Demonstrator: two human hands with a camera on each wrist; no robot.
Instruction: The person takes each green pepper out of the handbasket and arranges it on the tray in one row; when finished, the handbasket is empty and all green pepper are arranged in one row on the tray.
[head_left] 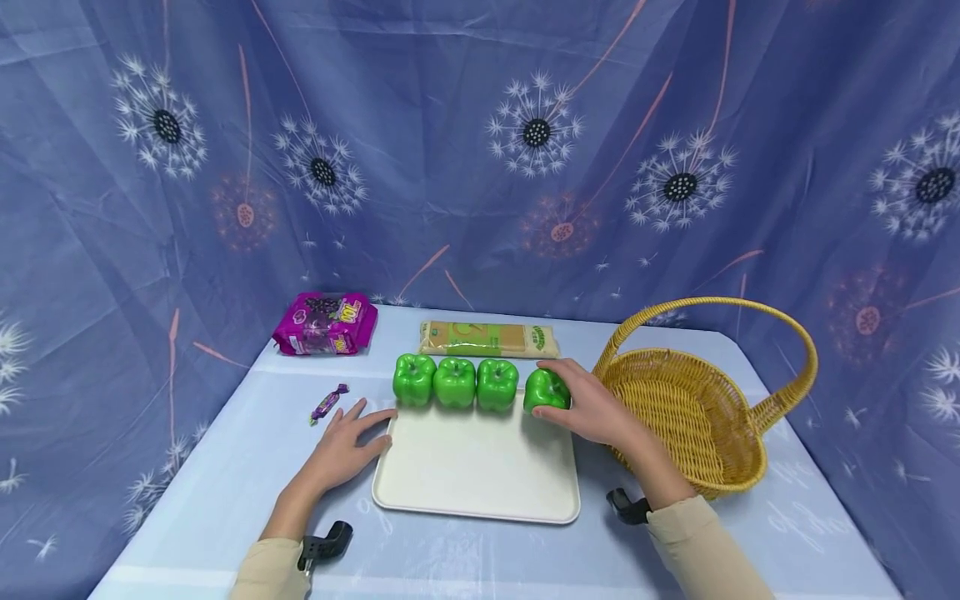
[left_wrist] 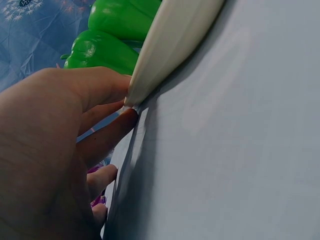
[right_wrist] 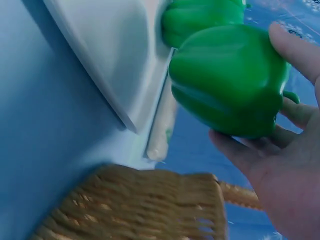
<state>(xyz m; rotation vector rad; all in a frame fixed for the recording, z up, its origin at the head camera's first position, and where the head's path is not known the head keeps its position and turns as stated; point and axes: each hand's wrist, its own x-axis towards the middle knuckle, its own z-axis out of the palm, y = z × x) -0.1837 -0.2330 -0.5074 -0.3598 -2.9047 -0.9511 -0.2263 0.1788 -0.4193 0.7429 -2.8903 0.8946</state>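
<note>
My right hand [head_left: 592,408] grips a green bell pepper [head_left: 545,390], thumb on the near side and fingers on the far side, by the far right corner of the white tray [head_left: 480,467]. In the right wrist view this bell pepper [right_wrist: 227,80] shows large, its stem toward the palm. Three more green bell peppers [head_left: 454,383] stand in a row along the tray's far edge. My left hand [head_left: 341,450] lies at the tray's left edge with fingers spread. Its thumb and fingertips touch the rim [left_wrist: 150,65] near the far left corner.
A yellow wicker basket [head_left: 678,417] with a tall handle stands right of the tray, close to my right forearm. Behind the peppers lies a long pack of noodles [head_left: 491,339]. A purple candy bag [head_left: 326,323] and one wrapped candy [head_left: 328,404] lie at left.
</note>
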